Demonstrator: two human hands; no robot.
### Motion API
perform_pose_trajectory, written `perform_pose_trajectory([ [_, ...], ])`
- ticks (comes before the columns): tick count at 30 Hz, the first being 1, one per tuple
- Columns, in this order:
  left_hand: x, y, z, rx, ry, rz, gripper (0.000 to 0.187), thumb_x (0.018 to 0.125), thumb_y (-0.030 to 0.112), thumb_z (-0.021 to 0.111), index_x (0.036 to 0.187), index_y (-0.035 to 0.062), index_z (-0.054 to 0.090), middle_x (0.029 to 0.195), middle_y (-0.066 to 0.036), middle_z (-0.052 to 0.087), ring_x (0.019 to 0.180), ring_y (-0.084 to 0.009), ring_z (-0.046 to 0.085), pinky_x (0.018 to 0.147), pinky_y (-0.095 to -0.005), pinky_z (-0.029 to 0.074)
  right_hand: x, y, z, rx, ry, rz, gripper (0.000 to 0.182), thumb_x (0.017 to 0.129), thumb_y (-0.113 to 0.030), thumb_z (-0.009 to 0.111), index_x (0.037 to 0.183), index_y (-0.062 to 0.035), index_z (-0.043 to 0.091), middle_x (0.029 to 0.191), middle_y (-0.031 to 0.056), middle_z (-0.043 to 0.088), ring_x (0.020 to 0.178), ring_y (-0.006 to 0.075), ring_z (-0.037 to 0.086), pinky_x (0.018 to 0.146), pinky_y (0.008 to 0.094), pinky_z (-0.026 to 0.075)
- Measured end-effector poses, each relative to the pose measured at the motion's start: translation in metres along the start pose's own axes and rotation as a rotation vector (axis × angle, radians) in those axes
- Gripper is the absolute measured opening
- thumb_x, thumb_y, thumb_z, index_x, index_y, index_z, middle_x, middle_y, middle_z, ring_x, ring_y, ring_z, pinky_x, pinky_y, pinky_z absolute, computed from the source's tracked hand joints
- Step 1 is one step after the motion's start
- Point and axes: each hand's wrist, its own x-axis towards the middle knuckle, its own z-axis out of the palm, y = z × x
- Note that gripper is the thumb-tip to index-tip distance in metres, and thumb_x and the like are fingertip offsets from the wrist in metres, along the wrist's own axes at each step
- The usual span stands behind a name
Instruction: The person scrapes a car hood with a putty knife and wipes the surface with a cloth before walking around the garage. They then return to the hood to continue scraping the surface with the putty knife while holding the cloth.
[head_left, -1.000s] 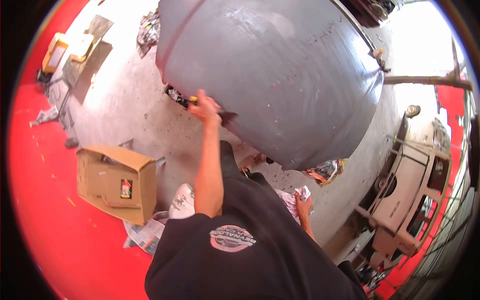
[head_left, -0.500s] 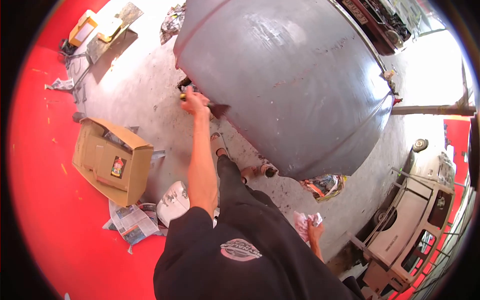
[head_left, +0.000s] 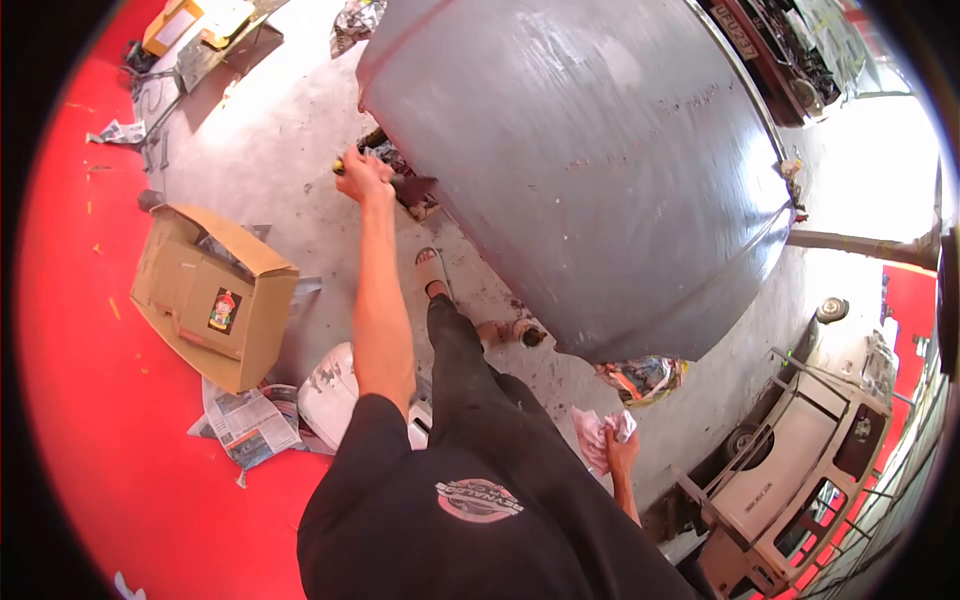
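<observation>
My left hand (head_left: 366,178) is closed round the handle of a putty knife, a yellow end showing behind the fist. Its wide dark blade (head_left: 416,188) points right, the tip at the near left edge of a grey car hood (head_left: 580,210). Scratches and small reddish chips mark the hood's dull surface. Lower right, my right hand (head_left: 622,455) grips a crumpled pinkish-white rag (head_left: 592,437), held away from the hood.
An open cardboard box (head_left: 205,300) and newspaper (head_left: 250,425) lie to the left. A small can (head_left: 527,333) stands by my feet. Crumpled paper (head_left: 645,378) sits under the hood's front corner. A stripped vehicle body (head_left: 790,480) is at right, a dark red car (head_left: 760,45) at upper right.
My left hand has drawn the putty knife left and slightly up, its blade overlapping the hood less. The right hand with the rag has shifted slightly left and up, as the view moved too.
</observation>
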Motion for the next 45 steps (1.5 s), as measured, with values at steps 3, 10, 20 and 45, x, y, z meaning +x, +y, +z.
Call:
perform_pose_trajectory([
  [3, -0.027, -0.012, 0.002, 0.085, -0.030, 0.008, 0.037, 0.091, 0.020, 0.063, 0.066, 0.0131, 0.036, 0.046, 0.002, 0.031, 0.032, -0.0125, 0.030, 0.032, -0.0312, 0.022, 0.001, -0.025, 0.001, 0.071, 0.020, 0.086, 0.051, 0.083, -0.018, 0.079, 0.128, -0.0019, 0.061, 0.113, 0.0126, 0.070, 0.104, 0.0238, 0.066, 0.091, 0.0369, 0.051],
  [10, -0.023, -0.002, 0.004, -0.014, -0.022, 0.049, 0.037, 0.090, 0.019, 0.062, 0.064, 0.0139, 0.036, 0.045, 0.000, 0.030, 0.032, -0.0141, 0.029, 0.033, -0.0328, 0.021, 0.007, -0.035, 0.007, -0.090, 0.051, -0.034, 0.042, 0.082, -0.025, 0.078, 0.117, -0.0043, 0.067, 0.102, 0.0172, 0.072, 0.097, 0.0318, 0.070, 0.084, 0.0407, 0.053],
  [20, 0.002, -0.043, -0.045, -0.117, -0.174, -0.018, 0.040, 0.087, 0.018, 0.068, 0.064, 0.0137, 0.035, 0.044, 0.002, 0.034, 0.031, -0.0128, 0.034, 0.031, -0.0311, 0.022, 0.013, -0.048, 0.004, -0.070, 0.023, -0.018, 0.051, 0.081, -0.025, 0.081, 0.123, -0.0013, 0.064, 0.108, 0.0165, 0.072, 0.101, 0.0282, 0.069, 0.088, 0.0393, 0.052],
  [45, -0.129, -0.027, -0.047, -0.029, 0.034, -0.054, 0.033, 0.089, 0.022, 0.057, 0.065, 0.0144, 0.035, 0.047, 0.001, 0.030, 0.036, -0.0135, 0.030, 0.035, -0.0297, 0.024, 0.008, 0.045, 0.002, 0.053, -0.007, -0.035, 0.046, 0.082, -0.021, 0.080, 0.120, 0.0001, 0.065, 0.109, 0.0143, 0.072, 0.100, 0.0248, 0.069, 0.089, 0.0379, 0.052],
])
